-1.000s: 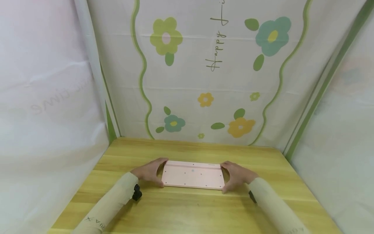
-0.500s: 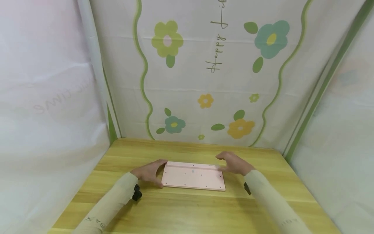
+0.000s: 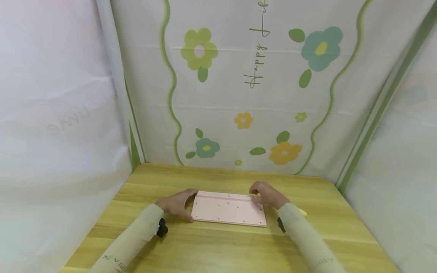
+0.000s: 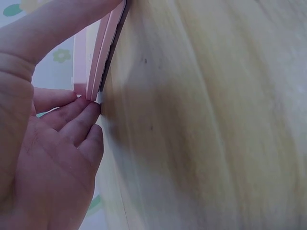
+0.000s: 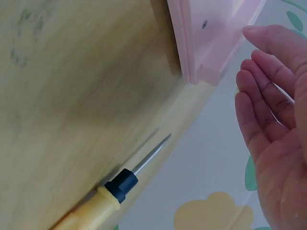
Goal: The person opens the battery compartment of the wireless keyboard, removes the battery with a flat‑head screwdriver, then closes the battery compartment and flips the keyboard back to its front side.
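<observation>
A pink keyboard (image 3: 228, 210) lies with its screw-studded underside up on the wooden table. My left hand (image 3: 175, 204) grips its left end, thumb at the near corner and fingers at the far one. In the left wrist view those fingers (image 4: 86, 117) reach the keyboard's edge (image 4: 93, 62), with a dark strip along the lower side. My right hand (image 3: 269, 195) hovers at the far right corner, fingers loosely bent and holding nothing. The right wrist view shows its thumb (image 5: 268, 38) close by the raised bar (image 5: 230, 48).
A screwdriver (image 5: 112, 191) with a yellow handle, black collar and metal shaft lies on the table (image 3: 205, 250), to the right of the keyboard. My right sleeve (image 3: 304, 231) partly hides it in the head view. Flower-printed white cloth (image 3: 222, 91) hangs behind and at both sides.
My right hand has let go of the keyboard's right end and moved up and left to its far corner. The left hand keeps its hold. A yellow handle now shows behind the right sleeve.
</observation>
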Demonstrator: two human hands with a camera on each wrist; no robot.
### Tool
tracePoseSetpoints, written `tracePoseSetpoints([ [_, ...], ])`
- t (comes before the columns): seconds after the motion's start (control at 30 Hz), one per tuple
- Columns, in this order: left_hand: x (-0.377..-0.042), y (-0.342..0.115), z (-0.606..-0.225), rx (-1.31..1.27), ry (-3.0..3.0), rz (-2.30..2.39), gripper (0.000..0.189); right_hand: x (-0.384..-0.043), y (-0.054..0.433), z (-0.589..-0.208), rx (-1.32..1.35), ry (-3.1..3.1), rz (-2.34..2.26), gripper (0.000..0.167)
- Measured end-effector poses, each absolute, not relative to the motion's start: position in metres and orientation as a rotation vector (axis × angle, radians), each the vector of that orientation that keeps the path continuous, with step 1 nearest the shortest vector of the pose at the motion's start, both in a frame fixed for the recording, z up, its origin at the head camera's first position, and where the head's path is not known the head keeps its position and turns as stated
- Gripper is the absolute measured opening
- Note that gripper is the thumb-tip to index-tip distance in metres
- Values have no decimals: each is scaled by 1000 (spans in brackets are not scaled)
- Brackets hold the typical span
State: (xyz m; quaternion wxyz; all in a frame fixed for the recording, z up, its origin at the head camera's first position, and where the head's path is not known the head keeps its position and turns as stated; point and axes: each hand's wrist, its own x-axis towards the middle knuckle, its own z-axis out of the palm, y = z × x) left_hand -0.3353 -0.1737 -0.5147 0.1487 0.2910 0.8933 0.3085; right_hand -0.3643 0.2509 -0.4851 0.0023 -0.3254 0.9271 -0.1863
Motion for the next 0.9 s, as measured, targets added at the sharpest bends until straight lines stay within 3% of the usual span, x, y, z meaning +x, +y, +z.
tracePoseSetpoints([
  [0.63,-336,-175,-515,823,2581,877,118,-367,238,-469,-933,2809,-486,7],
  [0.9,-334,-173,-509,828,2559,875,118,-373,226,-449,-696,2723,-468,8],
])
